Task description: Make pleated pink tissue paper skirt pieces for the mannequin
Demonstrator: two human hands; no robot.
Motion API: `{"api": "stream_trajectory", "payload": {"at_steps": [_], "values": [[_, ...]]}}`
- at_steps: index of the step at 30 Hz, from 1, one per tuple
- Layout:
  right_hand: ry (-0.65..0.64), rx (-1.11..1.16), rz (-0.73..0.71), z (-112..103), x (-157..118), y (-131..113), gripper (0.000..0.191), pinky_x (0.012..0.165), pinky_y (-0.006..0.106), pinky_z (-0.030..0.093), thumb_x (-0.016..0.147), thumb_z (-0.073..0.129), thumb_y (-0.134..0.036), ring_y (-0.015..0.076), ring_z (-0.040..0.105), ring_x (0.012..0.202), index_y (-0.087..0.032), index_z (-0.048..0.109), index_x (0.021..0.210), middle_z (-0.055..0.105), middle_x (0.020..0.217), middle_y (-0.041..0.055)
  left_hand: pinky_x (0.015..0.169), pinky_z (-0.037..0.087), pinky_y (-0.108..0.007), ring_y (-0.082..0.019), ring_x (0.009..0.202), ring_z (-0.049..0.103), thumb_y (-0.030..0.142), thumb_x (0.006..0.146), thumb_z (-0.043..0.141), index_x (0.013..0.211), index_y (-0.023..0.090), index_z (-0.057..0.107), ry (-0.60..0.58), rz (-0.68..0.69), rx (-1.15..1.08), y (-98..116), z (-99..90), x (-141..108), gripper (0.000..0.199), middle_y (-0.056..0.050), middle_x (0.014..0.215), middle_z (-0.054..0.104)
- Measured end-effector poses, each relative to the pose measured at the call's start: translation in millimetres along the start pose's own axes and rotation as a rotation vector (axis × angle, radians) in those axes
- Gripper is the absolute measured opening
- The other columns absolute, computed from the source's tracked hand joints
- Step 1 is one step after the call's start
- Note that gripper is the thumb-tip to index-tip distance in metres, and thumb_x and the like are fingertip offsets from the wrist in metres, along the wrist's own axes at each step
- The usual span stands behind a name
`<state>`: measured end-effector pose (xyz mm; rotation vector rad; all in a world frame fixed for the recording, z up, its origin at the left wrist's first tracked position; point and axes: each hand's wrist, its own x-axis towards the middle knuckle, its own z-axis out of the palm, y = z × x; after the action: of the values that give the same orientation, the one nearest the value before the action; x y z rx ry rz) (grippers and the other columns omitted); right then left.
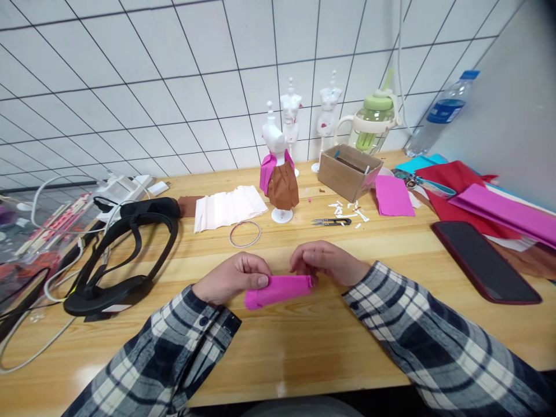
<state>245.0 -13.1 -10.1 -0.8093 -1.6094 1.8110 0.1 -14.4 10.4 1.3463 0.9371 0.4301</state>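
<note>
A folded strip of magenta paper (284, 289) is held low over the wooden table. My left hand (237, 277) pinches its upper left part between thumb and fingers. At the strip's right end, my right hand (325, 262) has its fingers curled together round the edge; the fingertips are partly hidden. Behind my hands stands a small white mannequin (274, 139) dressed in a magenta top and a brown pleated skirt (282, 186). A pale pleated sheet (230, 207) and a thin ring (245, 234) lie to its left, and black thread snips (332, 222) to its right.
Two more mannequins (291, 113) stand by the tiled wall, beside a cardboard box (345, 176), a green-lidded jug (373, 124) and a bottle (443, 110). A black headset (113, 289) and cables lie left. Right are magenta sheets (394, 196), red paper and a phone (486, 260).
</note>
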Motion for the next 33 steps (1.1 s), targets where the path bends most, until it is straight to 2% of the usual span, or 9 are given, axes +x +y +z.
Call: {"api": "stream_trajectory", "payload": {"at_steps": [3,5,7,9,15,21,24,28,33], "values": [[0.194,-0.070,0.004,-6,3,5,0.050,0.050,0.025,0.039,0.089,0.043,-0.060,0.0130,0.052,0.055,-0.016,0.067,0.097,0.062,0.071,0.0025,0.060,0.044,-0.022,-0.011,0.061,0.056,0.045,0.071,0.075,0.078,0.015,0.071,0.138,-0.005,0.041,-4,-3.6,6,0.031,-0.001,0.070,0.069],[0.376,-0.369,-0.061,-9,6,9,0.044,0.064,0.030,0.046,0.089,0.048,-0.055,0.0171,0.060,0.072,-0.017,0.068,0.100,0.068,0.085,0.0063,0.061,0.044,-0.022,-0.012,0.064,0.058,0.043,0.074,0.072,0.080,0.015,0.073,0.224,0.019,0.219,-9,-5.6,13,0.028,-0.002,0.075,0.071],[0.448,-0.695,-0.149,-9,9,11,0.038,0.085,0.036,0.045,0.087,0.057,-0.049,0.0220,0.061,0.095,-0.018,0.068,0.106,0.070,0.104,0.0085,0.061,0.045,-0.022,-0.013,0.066,0.059,0.042,0.077,0.069,0.083,0.015,0.074,0.258,0.055,0.348,-13,-6.5,18,0.028,-0.003,0.076,0.072],[0.415,-0.912,-0.179,-5,11,12,0.038,0.093,0.039,0.040,0.084,0.063,-0.046,0.0239,0.059,0.103,-0.020,0.068,0.110,0.071,0.110,0.0073,0.062,0.046,-0.022,-0.014,0.067,0.061,0.042,0.080,0.066,0.084,0.016,0.074,0.270,0.097,0.421,-17,-5.8,22,0.028,-0.003,0.078,0.073],[0.344,-1.127,-0.040,5,11,6,0.012,0.076,0.034,0.035,0.085,0.062,-0.028,0.0186,0.061,0.080,-0.024,0.073,0.086,0.074,0.085,0.0007,0.063,0.047,-0.024,-0.015,0.070,0.064,0.039,0.087,0.059,0.088,0.019,0.073,0.292,0.197,0.649,-19,0.1,22,0.025,-0.002,0.081,0.074],[0.320,-1.192,-0.059,1,10,5,0.011,0.073,0.032,0.031,0.085,0.061,-0.025,0.0179,0.061,0.080,-0.023,0.072,0.083,0.073,0.083,0.0006,0.087,0.048,-0.035,-0.022,0.096,0.063,0.042,0.086,0.062,0.100,0.021,0.073,0.316,0.409,1.005,-12,-2.9,18,0.027,-0.007,0.103,0.070],[0.298,-1.207,-0.070,0,9,6,0.010,0.074,0.033,0.030,0.086,0.062,-0.026,0.0180,0.061,0.081,-0.024,0.072,0.085,0.073,0.084,0.0005,0.086,0.046,-0.036,-0.022,0.094,0.063,0.035,0.087,0.061,0.103,0.023,0.073,0.298,0.412,1.082,-13,-4.4,19,0.023,-0.006,0.098,0.071],[0.279,-1.189,-0.068,0,8,5,0.011,0.075,0.032,0.030,0.087,0.061,-0.027,0.0180,0.061,0.084,-0.025,0.072,0.086,0.073,0.086,0.0004,0.082,0.043,-0.036,-0.020,0.084,0.063,0.026,0.087,0.059,0.089,0.024,0.074,0.291,0.371,1.116,-16,-2.9,20,0.015,-0.003,0.084,0.072],[0.309,-1.135,-0.071,1,6,7,0.016,0.076,0.032,0.033,0.084,0.065,-0.034,0.0186,0.062,0.088,-0.025,0.071,0.096,0.072,0.094,0.0014,0.083,0.040,-0.035,-0.019,0.084,0.062,0.026,0.086,0.059,0.088,0.024,0.074,0.331,0.362,1.127,-19,-0.8,21,0.015,-0.002,0.084,0.071]]}}
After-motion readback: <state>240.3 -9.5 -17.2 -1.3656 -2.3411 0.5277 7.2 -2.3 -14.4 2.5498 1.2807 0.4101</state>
